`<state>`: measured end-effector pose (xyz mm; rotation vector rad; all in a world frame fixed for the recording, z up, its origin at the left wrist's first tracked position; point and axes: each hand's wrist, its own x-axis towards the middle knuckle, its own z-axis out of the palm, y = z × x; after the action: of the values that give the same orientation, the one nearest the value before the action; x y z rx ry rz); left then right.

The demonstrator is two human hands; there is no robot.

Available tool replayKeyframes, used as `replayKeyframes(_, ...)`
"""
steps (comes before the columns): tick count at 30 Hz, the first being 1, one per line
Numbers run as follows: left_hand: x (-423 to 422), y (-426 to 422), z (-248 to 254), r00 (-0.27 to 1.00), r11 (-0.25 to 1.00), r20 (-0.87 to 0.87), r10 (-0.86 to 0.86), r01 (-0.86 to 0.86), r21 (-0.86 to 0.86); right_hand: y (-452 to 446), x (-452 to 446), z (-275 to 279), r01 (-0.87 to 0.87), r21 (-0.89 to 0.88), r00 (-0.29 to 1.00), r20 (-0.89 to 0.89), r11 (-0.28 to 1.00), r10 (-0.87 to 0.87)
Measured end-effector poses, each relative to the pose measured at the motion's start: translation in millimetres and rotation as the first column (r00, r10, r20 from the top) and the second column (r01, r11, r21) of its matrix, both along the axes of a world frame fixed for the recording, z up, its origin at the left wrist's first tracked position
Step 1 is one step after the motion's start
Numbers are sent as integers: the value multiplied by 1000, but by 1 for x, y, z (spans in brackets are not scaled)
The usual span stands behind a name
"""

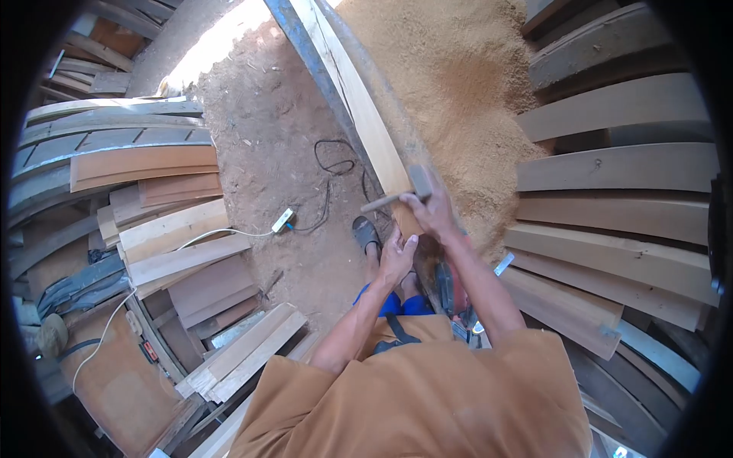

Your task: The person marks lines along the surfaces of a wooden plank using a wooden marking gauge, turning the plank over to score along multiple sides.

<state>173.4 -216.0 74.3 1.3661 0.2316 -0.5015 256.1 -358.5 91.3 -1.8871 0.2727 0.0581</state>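
Note:
My right hand is closed round a hammer, gripping it close to its dark grey head. The hammer's handle points left across the near end of a long pale board. My left hand is wrapped round a small brown wooden block, just below the hammer handle. Part of the block is covered by my fingers, so its exact kind is unclear. The board has a long dark crack and lies along a narrow bluish-grey bench that runs away from me.
Sawdust is heaped right of the bench. Stacked planks line the right, and more boards lie left. A power strip with a black cord rests on the dirt floor. A red-and-black tool sits beside my legs.

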Motion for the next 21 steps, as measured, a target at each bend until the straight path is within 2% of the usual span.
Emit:
replayKeyframes(1, 0, 2, -5, 1000, 1000, -10, -14, 14, -19, 3, 13, -4, 22, 65, 1000, 11, 998, -23)
replayKeyframes(4, 3, 5, -7, 998, 998, -13, -59, 59, -37, -1, 23, 3, 5, -115, 989, 150, 993, 12)
replayKeyframes(6, 3, 6, -7, 996, 996, 10, -92, 92, 4, -12, 17, 18, -97, -49, 993, 55, 994, 99)
replayKeyframes(9, -1, 13, -17, 957, 924, 102, -273, 231, 304, -24, -3, 26, -165, -7, 984, -73, 986, 164)
replayKeyframes(10, 1, 12, -7, 950, 864, 46, -310, 262, 429, -26, -15, 26, -171, -1, 978, -121, 985, 169)
replayKeyframes(12, 8, 7, 10, 932, 696, -77, -355, 318, 644, -30, -36, 34, -226, -126, 974, -44, 966, 222)
replayKeyframes(14, 3, 0, -1, 961, 724, 42, -274, 177, 667, -31, -43, 32, -240, -214, 967, 30, 947, 252)
replayKeyframes(17, 2, -6, 5, 950, 677, 184, -254, 38, 735, -29, -43, 19, -214, -251, 964, 101, 944, 245)
replayKeyframes(19, 6, -11, 20, 952, 649, 187, -244, 18, 760, -24, -23, 9, -179, -229, 971, 116, 957, 209)
replayKeyframes(21, 8, -11, 26, 969, 652, 122, -215, 50, 757, -14, 9, 25, -170, -162, 981, 64, 972, 182)
